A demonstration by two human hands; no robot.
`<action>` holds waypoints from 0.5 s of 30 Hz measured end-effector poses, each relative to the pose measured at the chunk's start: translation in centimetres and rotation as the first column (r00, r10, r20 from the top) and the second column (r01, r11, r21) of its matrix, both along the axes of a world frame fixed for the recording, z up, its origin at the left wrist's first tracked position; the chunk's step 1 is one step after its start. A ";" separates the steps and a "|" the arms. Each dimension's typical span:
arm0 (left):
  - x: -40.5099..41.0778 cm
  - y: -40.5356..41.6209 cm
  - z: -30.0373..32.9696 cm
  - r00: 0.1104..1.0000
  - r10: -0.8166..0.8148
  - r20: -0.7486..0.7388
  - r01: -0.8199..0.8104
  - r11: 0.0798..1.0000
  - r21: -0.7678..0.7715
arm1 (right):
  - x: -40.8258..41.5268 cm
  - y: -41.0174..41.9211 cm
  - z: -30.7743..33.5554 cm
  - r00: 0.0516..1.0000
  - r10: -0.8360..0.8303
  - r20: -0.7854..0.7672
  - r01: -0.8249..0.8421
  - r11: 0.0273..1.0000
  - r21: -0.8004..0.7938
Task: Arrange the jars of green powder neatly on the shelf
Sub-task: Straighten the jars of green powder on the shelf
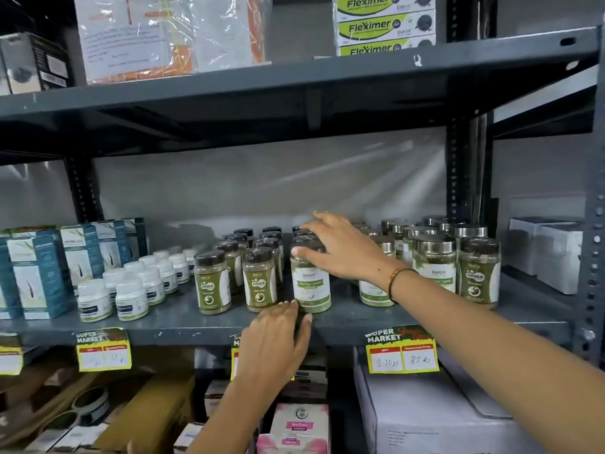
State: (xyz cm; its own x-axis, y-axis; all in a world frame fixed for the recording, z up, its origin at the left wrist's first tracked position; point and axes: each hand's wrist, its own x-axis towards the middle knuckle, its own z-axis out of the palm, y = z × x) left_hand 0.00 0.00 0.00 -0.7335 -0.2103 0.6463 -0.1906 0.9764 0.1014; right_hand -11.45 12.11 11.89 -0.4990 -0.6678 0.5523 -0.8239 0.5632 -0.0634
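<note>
Rows of green-powder jars stand on the grey metal shelf [353, 319]. Black-lidded jars [212, 283] form rows at the middle, silver-lidded jars [433, 263] stand at the right. One jar with a white and green label [311, 288] stands at the front of the middle. My right hand [340, 247] lies over its lid, fingers wrapped around the top. My left hand [275, 342] rests at the shelf's front edge, fingertips touching the base of that same jar.
Small white bottles [131, 298] and blue-white cartons [39, 273] fill the shelf's left part. White boxes [550, 253] stand at the far right. Yellow price tags [402, 352] hang from the shelf edge. Cartons sit below; boxes and a plastic-wrapped package sit above.
</note>
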 end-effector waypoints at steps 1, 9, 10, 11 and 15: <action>-0.1 0.0 -0.1 1.000 -0.002 -0.011 0.002 1.000 -0.004 | -0.1 -0.2 0.0 1.000 0.003 0.006 -0.003 1.000 0.009; -1.8 0.3 -1.6 1.000 0.021 -0.005 -0.021 0.999 0.035 | -1.1 -0.9 0.4 0.999 -0.034 0.011 0.033 0.996 0.088; -2.0 0.3 -1.7 1.000 0.024 0.000 -0.024 0.999 0.034 | -1.3 -0.9 0.4 0.999 -0.030 0.011 0.029 0.996 0.085; -2.1 0.3 -1.8 1.000 0.027 0.006 -0.028 0.999 0.029 | -1.5 -1.0 0.4 1.000 -0.022 0.014 0.021 0.997 0.080; -2.0 0.3 -2.0 0.999 0.035 -0.016 -0.034 0.999 0.031 | -2.0 -1.2 0.4 0.999 -0.011 0.044 0.009 0.998 0.061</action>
State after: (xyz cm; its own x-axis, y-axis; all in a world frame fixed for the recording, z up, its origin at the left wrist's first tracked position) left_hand -2.05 0.35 -1.98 -0.7145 -0.2552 0.6515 -0.2224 0.9657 0.1344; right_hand -13.42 10.95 12.33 -0.5288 -0.6942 0.4882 -0.8154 0.5752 -0.0653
